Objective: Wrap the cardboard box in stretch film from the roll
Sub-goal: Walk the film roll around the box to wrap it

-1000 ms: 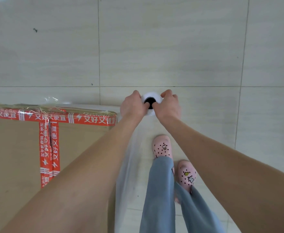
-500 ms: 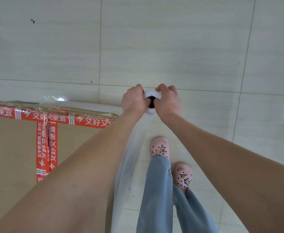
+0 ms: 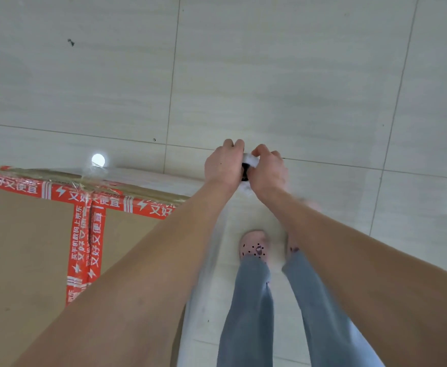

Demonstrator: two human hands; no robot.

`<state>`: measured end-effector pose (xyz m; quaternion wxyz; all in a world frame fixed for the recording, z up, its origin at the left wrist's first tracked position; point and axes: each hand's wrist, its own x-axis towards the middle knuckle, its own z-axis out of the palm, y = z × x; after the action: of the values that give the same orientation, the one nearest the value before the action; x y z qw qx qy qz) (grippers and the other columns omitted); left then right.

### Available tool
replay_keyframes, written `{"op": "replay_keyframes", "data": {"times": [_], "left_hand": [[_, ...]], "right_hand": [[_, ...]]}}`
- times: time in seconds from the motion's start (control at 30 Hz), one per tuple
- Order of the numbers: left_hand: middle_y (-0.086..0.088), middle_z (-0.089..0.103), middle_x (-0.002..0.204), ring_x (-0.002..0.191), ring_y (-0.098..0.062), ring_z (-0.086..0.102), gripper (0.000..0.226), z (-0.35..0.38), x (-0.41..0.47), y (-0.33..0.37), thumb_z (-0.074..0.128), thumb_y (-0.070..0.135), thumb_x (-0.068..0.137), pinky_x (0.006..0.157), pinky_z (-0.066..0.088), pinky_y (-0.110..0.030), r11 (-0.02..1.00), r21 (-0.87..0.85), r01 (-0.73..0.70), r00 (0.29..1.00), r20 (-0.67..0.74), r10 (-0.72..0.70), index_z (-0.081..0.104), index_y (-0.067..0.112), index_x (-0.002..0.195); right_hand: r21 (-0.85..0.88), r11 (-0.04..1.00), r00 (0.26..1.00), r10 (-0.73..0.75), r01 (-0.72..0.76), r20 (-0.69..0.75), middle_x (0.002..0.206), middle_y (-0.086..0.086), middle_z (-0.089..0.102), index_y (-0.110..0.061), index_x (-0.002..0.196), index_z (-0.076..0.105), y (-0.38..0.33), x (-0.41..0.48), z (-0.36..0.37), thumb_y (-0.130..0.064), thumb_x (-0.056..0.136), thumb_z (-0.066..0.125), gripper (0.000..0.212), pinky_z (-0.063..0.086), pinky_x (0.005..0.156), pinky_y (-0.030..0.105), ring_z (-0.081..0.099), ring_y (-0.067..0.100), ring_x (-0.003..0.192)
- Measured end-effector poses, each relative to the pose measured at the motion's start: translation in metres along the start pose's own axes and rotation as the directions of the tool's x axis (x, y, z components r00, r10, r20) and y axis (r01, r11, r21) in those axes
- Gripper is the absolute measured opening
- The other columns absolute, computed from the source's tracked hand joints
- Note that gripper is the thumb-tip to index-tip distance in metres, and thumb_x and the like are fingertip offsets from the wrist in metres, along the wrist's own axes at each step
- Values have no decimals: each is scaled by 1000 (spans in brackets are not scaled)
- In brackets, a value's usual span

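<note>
I'm gripping the roll [image 3: 249, 165] upright between my left hand [image 3: 223, 165] and right hand [image 3: 267, 173]; the box [image 3: 31, 247] is lying to my left, film [image 3: 209, 250] trailing toward it.

pale tiled floor [image 3: 270, 75]; pink clogs [image 3: 254, 246]; blue jeans [image 3: 246, 313]; round light glare [image 3: 98, 160] on tile.

**A:** What is carrying everything here?

**B:** A pale grey tiled floor [image 3: 270, 75] is lying under it all, with thin dark grout lines crossing it.

**A:** And what is standing on it?

**B:** A large brown cardboard box sealed with red printed tape [image 3: 31, 260] is sitting at the left. Near its right side a pink perforated clog [image 3: 254, 246] is standing on the tiles. A round bright reflection [image 3: 98, 160] is shining just beyond the box's far edge, and a small dark mark [image 3: 70, 42] is showing at the upper left.
</note>
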<state>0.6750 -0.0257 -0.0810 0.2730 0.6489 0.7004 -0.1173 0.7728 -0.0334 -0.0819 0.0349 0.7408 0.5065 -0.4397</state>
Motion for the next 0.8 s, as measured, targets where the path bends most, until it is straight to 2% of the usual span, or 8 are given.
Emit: {"op": "replay_keyframes", "data": {"times": [0.2,0.27,0.37,0.43,0.53,0.6,0.67,0.8], "left_hand": [[-8,55,87,71,-29,51,13,-8,21,-6,55,14,81,55,33,-31,999,-34,38,999,15,-37,52,10,92],[-4,53,78,68,-27,49,12,-11,27,-13,57,17,78,52,31,-29,982,-118,145,989,13,-145,51,12,86],[-2,54,74,69,-25,50,15,-14,34,-23,60,21,76,55,33,-29,897,-274,346,936,31,-352,49,13,80],[-2,55,76,71,-24,50,20,-16,36,-28,64,25,76,58,34,-29,816,-362,451,882,39,-470,49,12,80],[-1,55,80,75,-21,49,30,-20,38,-33,65,37,79,56,32,-27,688,-473,551,805,84,-587,49,12,82],[-2,58,82,75,-21,51,34,-23,39,-34,64,43,81,50,28,-25,681,-461,569,801,124,-585,51,11,83],[-6,62,91,82,-25,57,32,-27,44,-32,63,38,81,56,34,-27,712,-442,545,826,138,-546,54,9,91],[-10,59,100,89,-30,58,24,-36,62,-25,58,17,82,63,36,-31,890,-295,348,932,8,-361,54,9,104]], "right_hand": [[-149,983,994,-106,108,18,114,6,51,-24,118,52,-11,14,-9,-10,86,49,35,36,63,32,56,31,83],[-167,972,986,-159,164,44,115,5,50,-25,118,52,-23,22,-12,-10,85,48,36,37,64,33,57,33,84],[-171,963,977,-201,210,70,118,4,47,-25,120,51,-42,35,-14,-8,84,48,40,37,64,33,56,32,82],[-132,975,982,-172,180,73,119,4,44,-22,120,46,-50,41,-12,-9,83,50,40,36,64,33,56,31,85],[-4,1000,995,-6,6,102,116,5,46,-20,121,42,-56,49,-9,-26,84,56,40,35,64,33,55,30,87],[98,992,990,71,-84,124,115,5,49,-22,122,42,-59,55,-11,-30,82,58,44,37,65,31,52,27,82],[126,988,989,71,-87,126,113,6,51,-23,122,43,-61,61,-14,-27,80,59,45,39,66,31,50,25,80],[67,997,990,33,-42,134,108,5,54,-24,118,46,-62,69,-19,-23,79,59,41,37,64,30,50,25,79]]}}
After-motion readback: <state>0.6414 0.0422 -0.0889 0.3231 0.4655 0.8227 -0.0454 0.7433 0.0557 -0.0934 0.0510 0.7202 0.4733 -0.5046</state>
